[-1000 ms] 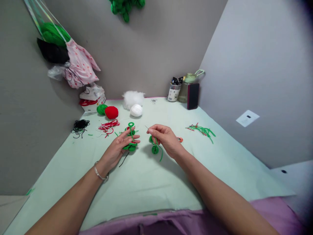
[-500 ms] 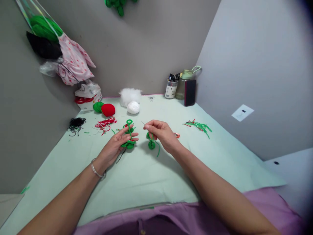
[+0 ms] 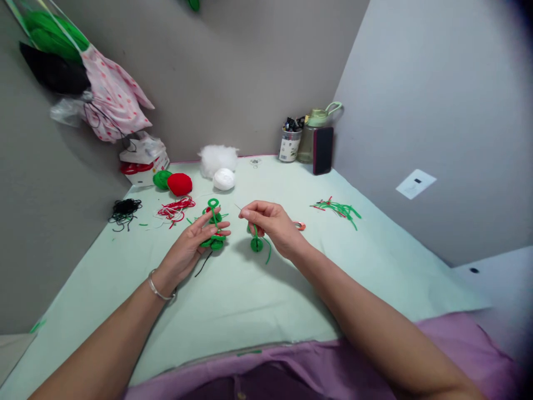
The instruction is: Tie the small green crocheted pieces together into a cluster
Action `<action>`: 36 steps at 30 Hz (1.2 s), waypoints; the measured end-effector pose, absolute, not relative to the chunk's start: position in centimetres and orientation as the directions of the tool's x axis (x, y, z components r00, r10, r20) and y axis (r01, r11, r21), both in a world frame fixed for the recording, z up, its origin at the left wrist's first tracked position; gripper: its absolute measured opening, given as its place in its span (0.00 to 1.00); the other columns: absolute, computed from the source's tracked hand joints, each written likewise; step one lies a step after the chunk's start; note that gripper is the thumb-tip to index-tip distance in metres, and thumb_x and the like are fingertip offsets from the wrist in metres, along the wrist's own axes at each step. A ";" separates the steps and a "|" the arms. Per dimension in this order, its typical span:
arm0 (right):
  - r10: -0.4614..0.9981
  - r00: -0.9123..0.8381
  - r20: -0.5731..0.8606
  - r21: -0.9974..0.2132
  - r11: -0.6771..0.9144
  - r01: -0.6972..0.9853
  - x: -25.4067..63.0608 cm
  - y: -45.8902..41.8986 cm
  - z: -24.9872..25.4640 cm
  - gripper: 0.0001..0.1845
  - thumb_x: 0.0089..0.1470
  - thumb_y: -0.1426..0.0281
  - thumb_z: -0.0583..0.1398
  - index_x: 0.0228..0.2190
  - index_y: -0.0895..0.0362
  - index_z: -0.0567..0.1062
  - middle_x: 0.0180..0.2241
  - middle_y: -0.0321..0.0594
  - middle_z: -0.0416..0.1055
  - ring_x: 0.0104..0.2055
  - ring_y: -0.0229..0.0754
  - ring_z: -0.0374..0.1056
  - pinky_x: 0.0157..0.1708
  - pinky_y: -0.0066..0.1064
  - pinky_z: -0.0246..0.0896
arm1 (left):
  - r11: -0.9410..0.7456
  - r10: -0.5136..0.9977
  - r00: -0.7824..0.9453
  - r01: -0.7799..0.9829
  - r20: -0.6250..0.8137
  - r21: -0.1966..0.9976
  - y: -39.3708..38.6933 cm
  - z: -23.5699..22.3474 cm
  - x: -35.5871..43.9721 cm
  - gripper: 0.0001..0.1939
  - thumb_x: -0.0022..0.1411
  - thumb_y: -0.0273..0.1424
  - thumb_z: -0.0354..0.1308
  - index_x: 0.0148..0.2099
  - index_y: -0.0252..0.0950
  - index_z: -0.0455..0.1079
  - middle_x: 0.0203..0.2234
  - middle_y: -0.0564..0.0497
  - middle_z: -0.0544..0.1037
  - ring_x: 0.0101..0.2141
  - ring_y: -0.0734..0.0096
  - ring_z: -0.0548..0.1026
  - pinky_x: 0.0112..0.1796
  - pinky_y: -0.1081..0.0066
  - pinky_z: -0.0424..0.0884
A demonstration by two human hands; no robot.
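Note:
My left hand [image 3: 187, 241] has its fingers closed on a small green crochet piece [image 3: 217, 244] with red on it. A green cord with a ring-shaped end [image 3: 213, 203] rises past its fingertips, and a black thread [image 3: 203, 263] trails below. Between thumb and forefinger, my right hand [image 3: 275, 223] pinches a thin needle [image 3: 237, 207] pointing up and left. Green yarn [image 3: 268, 253] hangs below that hand, beside a small round green crochet piece [image 3: 256, 244] with a dark line. Whether the round piece is held or lies on the table, I cannot tell.
Behind my hands are red [image 3: 180, 184], green [image 3: 161, 179] and white yarn balls [image 3: 224, 179], with white stuffing [image 3: 218, 160]. Yarn scraps [image 3: 339, 210] and an orange-handled tool [image 3: 298, 225] lie right. A phone [image 3: 323, 151], bottle [image 3: 306, 145] and pen cup [image 3: 290, 145] stand at the back.
The whole view has shifted slightly. Both hands keep nearly the same pose, with the needle still pinched in my right hand and the crochet piece in my left.

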State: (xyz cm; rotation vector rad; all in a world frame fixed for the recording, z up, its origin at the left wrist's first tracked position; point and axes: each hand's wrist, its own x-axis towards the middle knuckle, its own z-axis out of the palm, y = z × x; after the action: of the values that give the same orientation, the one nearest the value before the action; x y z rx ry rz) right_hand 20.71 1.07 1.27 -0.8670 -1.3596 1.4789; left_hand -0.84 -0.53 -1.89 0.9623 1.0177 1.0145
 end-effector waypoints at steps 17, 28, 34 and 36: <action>0.937 -0.344 0.067 -0.978 -0.007 -0.209 20.8 1.2 1.3 0.16 0.50 0.57 0.68 0.30 0.57 0.76 0.20 0.30 0.67 0.21 0.31 0.56 0.24 0.26 0.49 | 0.186 0.977 0.153 -0.253 -0.151 0.949 -1.2 -1.9 -0.3 0.33 0.57 0.31 0.70 0.64 0.44 0.66 0.34 0.56 0.76 0.44 0.66 0.81 0.42 0.74 0.70; 0.948 -0.312 0.069 -0.992 0.032 -0.123 20.6 1.3 0.4 0.13 0.49 0.59 0.70 0.30 0.57 0.81 0.26 0.33 0.70 0.25 0.32 0.59 0.27 0.28 0.55 | 0.146 0.973 0.215 -0.293 -0.084 0.945 -1.6 -1.2 -0.1 0.27 0.60 0.32 0.67 0.61 0.43 0.71 0.40 0.51 0.78 0.46 0.65 0.79 0.47 0.71 0.71; 0.940 -0.313 0.133 -0.983 0.086 -0.160 20.4 0.9 1.0 0.10 0.50 0.63 0.70 0.32 0.55 0.80 0.27 0.34 0.72 0.26 0.33 0.63 0.28 0.29 0.60 | 0.146 0.965 0.254 -0.336 -0.060 0.930 -1.7 -1.1 0.0 0.23 0.60 0.31 0.67 0.57 0.44 0.75 0.34 0.54 0.73 0.44 0.66 0.80 0.44 0.72 0.72; 0.943 -0.302 0.136 -0.986 0.098 -0.139 20.3 0.7 1.2 0.09 0.49 0.64 0.70 0.30 0.56 0.80 0.27 0.34 0.72 0.26 0.34 0.64 0.29 0.29 0.60 | 0.152 0.963 0.263 -0.334 -0.063 0.930 -1.8 -1.1 0.0 0.23 0.60 0.31 0.67 0.57 0.44 0.75 0.33 0.54 0.73 0.44 0.66 0.79 0.44 0.72 0.71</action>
State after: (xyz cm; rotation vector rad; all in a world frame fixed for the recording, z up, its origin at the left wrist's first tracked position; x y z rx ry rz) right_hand 20.25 0.75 1.16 -0.8640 -1.3941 1.3980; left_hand -0.01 -1.75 -1.10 0.9775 0.8198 1.0977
